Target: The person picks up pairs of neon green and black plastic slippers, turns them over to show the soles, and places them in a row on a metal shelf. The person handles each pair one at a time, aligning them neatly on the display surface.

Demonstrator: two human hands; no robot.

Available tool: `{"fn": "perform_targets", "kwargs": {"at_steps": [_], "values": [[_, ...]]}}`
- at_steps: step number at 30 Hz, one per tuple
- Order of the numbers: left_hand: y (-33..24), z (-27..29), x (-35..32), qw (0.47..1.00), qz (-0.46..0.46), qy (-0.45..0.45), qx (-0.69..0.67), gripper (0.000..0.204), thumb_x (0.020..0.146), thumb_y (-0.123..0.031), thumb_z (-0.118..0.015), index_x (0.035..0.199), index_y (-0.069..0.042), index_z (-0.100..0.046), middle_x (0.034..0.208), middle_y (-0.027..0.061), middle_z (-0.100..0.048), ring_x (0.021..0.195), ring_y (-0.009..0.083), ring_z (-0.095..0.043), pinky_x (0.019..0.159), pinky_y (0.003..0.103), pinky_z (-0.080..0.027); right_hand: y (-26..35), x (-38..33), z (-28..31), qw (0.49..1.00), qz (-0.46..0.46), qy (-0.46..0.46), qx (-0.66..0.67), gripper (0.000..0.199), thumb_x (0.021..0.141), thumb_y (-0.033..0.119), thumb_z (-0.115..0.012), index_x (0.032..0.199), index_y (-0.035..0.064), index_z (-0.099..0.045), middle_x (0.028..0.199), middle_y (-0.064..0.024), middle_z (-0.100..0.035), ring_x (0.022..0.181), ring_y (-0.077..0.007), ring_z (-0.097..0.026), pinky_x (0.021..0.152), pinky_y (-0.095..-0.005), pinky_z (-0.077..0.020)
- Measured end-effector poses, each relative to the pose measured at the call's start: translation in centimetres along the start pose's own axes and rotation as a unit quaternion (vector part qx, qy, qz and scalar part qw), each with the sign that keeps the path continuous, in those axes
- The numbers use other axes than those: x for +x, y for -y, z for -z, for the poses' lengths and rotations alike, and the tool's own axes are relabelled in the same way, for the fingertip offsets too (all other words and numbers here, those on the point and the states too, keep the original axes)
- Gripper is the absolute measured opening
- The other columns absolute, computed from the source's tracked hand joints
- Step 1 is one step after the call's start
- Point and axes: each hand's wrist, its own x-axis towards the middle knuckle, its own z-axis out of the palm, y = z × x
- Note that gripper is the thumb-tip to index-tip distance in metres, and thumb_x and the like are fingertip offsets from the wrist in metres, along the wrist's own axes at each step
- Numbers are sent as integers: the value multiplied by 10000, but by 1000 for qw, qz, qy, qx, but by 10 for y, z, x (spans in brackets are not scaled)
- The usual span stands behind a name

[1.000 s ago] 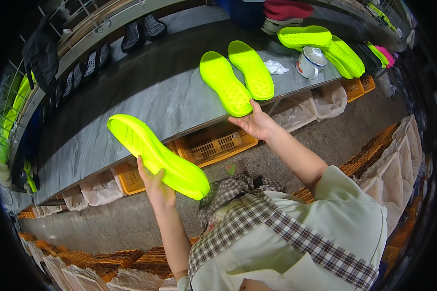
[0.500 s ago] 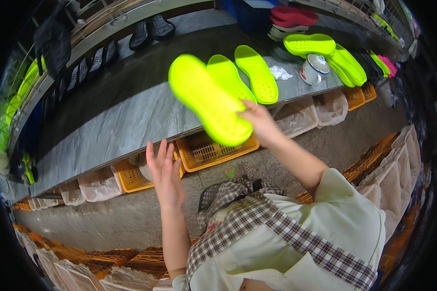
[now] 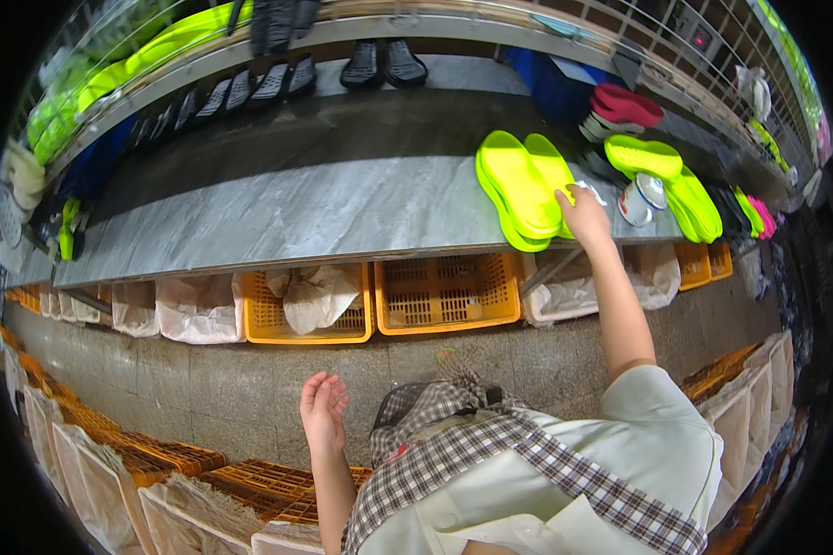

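My right hand reaches out to the grey bench and rests on the edge of a stack of neon yellow-green shoe soles, its fingers touching the top sole. My left hand hangs low in front of my body, palm up and fingers apart, holding nothing. More neon soles lie further right on the bench.
A white cup stands right of my right hand. Red soles and black soles lie at the back. Orange crates and white bags sit under the bench; more crates stand near my feet.
The neon sole went from my left hand to my right, which laid it on the stack on the bench. My left hand dropped down, empty.
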Motion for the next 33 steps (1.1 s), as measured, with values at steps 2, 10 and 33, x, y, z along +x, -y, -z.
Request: {"fn": "perform_targets", "kwargs": {"at_steps": [2, 10, 33], "values": [[0, 15, -3, 1000, 4, -18, -3, 160, 940, -119, -532, 1094, -77, -529, 1008, 54, -616, 870, 148, -593, 722, 274, -474, 20, -1, 15, 988, 96, -86, 84, 293, 879, 278, -598, 923, -10, -623, 860, -174, -642, 711, -290, -635, 689, -378, -490], [-3, 45, 23, 999, 14, -48, -14, 166, 924, -122, -558, 1083, -79, -537, 998, 51, -618, 831, 135, -598, 689, 273, -479, 133, 64, -35, 910, 91, 56, 400, 152, 890, 149, -588, 860, 1, -576, 563, -7, -512, 503, -91, -501, 489, -237, -391], [5, 62, 126, 944, 149, -294, -26, 114, 926, -135, -538, 1027, -84, -533, 929, 16, -619, 800, 122, -599, 674, 263, -460, 137, 522, -465, 703, -323, 3, 633, 402, 865, 174, -621, 1203, -17, -519, 1152, -184, -538, 1043, -301, -532, 814, -367, -514]]}}
